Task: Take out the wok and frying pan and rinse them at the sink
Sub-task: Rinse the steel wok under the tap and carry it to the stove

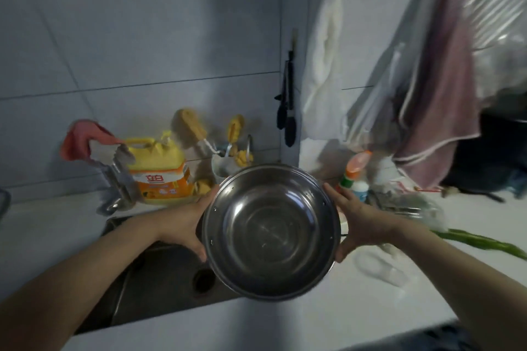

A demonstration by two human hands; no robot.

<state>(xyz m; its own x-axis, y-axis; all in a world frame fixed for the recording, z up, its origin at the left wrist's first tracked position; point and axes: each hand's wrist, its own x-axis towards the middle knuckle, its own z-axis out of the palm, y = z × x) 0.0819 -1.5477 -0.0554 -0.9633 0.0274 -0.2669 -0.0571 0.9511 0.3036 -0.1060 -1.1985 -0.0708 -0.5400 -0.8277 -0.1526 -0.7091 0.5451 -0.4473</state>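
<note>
- Round shiny stainless-steel basin [271, 232] held up between both hands, tilted so its inside faces the camera, over the right part of the dark sink [159, 273]
- Left hand [189, 224] clasps the basin's left rim, fingers curled round the edge
- Right hand [359, 221] clasps the right rim the same way
- Behind the left hand: yellow-orange detergent jug [159, 171], chrome tap [119, 177]
- Beyond the right hand: orange-capped white bottle [355, 177]; long green vegetable [479, 242] on white counter [313, 328]
</note>
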